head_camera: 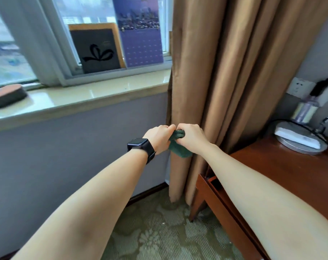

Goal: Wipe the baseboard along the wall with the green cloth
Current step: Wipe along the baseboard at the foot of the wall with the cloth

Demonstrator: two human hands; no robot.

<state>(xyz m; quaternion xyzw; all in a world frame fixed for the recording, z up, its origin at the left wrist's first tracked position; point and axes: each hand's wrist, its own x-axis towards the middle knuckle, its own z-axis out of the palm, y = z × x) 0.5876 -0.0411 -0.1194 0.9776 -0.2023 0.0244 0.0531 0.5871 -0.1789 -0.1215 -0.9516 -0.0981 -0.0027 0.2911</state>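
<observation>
Two hands (158,136) (190,137), one green cloth (180,150), one watch (138,145), one baseboard (148,193)

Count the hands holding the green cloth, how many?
2: the left hand grips the green cloth from the left; the right hand grips it from the right.

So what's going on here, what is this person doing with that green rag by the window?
A person is holding a green cloth bunched up between both hands. The left hand, with a watch on its wrist, and the right hand both grip it in the air in front of the brown curtain. The dark baseboard runs along the wall lower down, and the cloth is not touching it.
</observation>
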